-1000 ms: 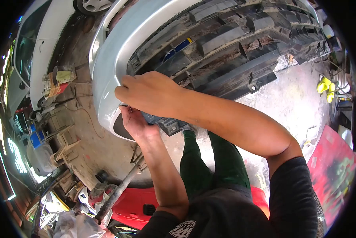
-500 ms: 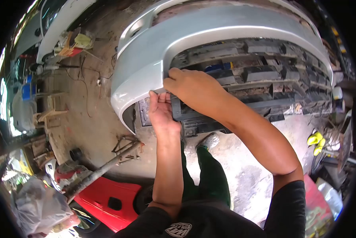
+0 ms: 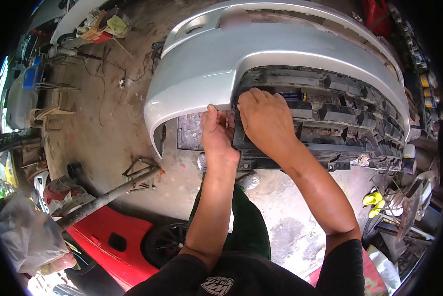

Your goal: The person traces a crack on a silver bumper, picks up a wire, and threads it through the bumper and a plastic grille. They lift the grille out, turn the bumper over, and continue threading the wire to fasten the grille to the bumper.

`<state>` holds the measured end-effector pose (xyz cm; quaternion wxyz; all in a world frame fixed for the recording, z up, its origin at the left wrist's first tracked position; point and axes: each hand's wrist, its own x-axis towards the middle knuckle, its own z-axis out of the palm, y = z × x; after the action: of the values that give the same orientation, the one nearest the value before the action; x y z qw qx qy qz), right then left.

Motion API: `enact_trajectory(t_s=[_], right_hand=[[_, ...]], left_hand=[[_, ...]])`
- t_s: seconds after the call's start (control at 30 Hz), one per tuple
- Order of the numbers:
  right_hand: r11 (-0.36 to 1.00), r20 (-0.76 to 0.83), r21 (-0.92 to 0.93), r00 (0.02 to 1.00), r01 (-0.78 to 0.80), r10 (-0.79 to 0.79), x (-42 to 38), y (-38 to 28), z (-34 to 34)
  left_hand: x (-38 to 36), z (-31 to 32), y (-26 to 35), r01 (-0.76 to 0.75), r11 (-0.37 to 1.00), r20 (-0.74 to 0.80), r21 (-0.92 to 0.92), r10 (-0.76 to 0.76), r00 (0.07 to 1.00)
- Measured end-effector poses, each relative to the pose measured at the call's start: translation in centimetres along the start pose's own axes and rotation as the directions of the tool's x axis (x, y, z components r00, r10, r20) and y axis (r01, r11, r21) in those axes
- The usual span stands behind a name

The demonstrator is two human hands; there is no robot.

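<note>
A silver car bumper point(image 3: 197, 79) lies across the upper part of the head view, with a black slatted grille point(image 3: 325, 111) set in its opening. My left hand point(image 3: 217, 133) is palm up at the bumper's lower edge. Its thumb presses the silver edge, while the fingers curl up beside the grille's left end and are partly hidden. My right hand point(image 3: 267, 118) is closed over the left end of the grille, close to the opening's corner. Its fingertips are mostly out of sight behind the knuckles.
A red car body panel point(image 3: 108, 241) and a black wheel point(image 3: 167, 239) are at the lower left, near a metal pole stand point(image 3: 110, 195). A plastic bag point(image 3: 29, 237) sits at the far left. Yellow items point(image 3: 374, 202) lie at right. A cable point(image 3: 103, 98) crosses the floor.
The view has shifted, so bumper and grille sit lower and the hands farther right. My right hand has moved off the bumper's corner a little, onto the grille. My left hand stays at the edge.
</note>
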<state>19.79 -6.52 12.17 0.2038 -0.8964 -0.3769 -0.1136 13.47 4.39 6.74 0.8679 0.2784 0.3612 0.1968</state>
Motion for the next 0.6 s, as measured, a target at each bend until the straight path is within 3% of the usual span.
enact_trajectory(t_s=[0.33, 0.43, 0.6], right_hand=[[0.975, 0.002, -0.074, 0.978, -0.207, 0.208, 0.3, -2.6, -0.1], [0.878, 0.129, 0.096, 0.880, -0.470, 0.457, 0.0, -4.5, -0.2], [0.778, 0.080, 0.173, 0.796, -0.604, 0.600, 0.2, -6.3, 0.2]], left_hand=[[0.0, -0.3, 0.2, 0.068, 0.995, 0.106, -0.067, -0.060, 0.993], [1.0, -1.1, -0.5, 0.141, 0.966, 0.199, -0.216, -0.098, 0.975], [0.7, -1.6, -0.1, 0.192, 0.965, 0.258, -0.178, -0.142, 0.956]])
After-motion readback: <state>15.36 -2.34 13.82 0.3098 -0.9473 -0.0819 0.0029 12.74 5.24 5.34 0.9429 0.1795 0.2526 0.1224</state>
